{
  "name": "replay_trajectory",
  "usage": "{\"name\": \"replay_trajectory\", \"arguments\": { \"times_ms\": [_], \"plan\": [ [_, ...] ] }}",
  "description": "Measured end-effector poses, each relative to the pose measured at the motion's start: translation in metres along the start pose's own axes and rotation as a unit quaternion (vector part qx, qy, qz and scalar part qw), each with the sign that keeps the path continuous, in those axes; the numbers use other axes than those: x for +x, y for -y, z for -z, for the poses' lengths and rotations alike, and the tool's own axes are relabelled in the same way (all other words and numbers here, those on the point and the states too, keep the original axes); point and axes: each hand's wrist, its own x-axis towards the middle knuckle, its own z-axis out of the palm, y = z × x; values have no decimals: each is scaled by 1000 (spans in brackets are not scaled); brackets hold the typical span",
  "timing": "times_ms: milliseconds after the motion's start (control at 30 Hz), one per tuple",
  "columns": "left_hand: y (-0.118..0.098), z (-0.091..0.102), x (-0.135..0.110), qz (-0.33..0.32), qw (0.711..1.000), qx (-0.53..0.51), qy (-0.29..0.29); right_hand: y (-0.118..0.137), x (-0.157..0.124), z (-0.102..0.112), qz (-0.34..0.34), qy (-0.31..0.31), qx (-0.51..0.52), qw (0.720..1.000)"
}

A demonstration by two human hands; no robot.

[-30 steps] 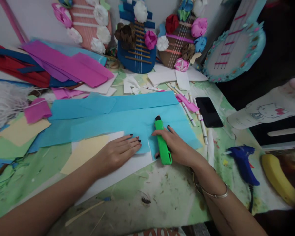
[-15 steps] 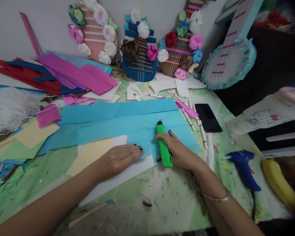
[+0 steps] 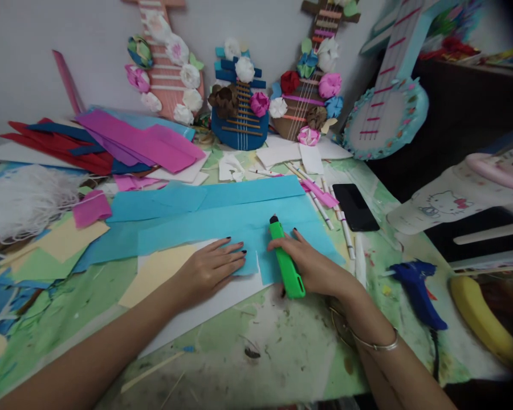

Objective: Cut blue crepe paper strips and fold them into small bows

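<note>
My left hand (image 3: pixel 211 267) lies flat with fingers spread on a light blue sheet of paper (image 3: pixel 183 233). Beneath its palm are a cream paper piece (image 3: pixel 158 270) and a white sheet (image 3: pixel 188 319). A green utility knife (image 3: pixel 285 259) is held in my right hand (image 3: pixel 310 262), its dark tip pointing away from me over the blue paper. Some of the right fingers are hidden behind the knife. A short slit shows in the blue paper's near edge, between the two hands.
Decorated paper lutes (image 3: pixel 239 108) lean on the wall. Folded coloured paper (image 3: pixel 141 139) and white string (image 3: pixel 29 196) lie left. To the right are a phone (image 3: pixel 355 206), white sticks (image 3: pixel 346 236), a blue glue gun (image 3: pixel 419 290), a banana (image 3: pixel 481 316) and a tilted cup (image 3: pixel 448 199).
The fingers of my left hand have spread wider on the blue paper. The knife has tilted slightly in my right hand. The camera view has shifted a little.
</note>
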Motion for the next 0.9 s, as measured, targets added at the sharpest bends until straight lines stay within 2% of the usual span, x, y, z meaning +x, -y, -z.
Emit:
{"name": "replay_trajectory", "arguments": {
  "times_ms": [133,433,700,900],
  "plan": [
    [1,0,-3,16,999,-16,-45,1,-5,9,-1,29,-40,999],
    [-1,3,-3,43,997,-19,-69,-2,-8,8,-24,-22,-31,999],
    [-7,1,-2,22,998,-20,-60,-4,-5,0,-37,-76,-54,995],
    [-11,4,1,35,997,23,-72,-11,-3,-14,-20,-158,-80,984]
  ]
}}
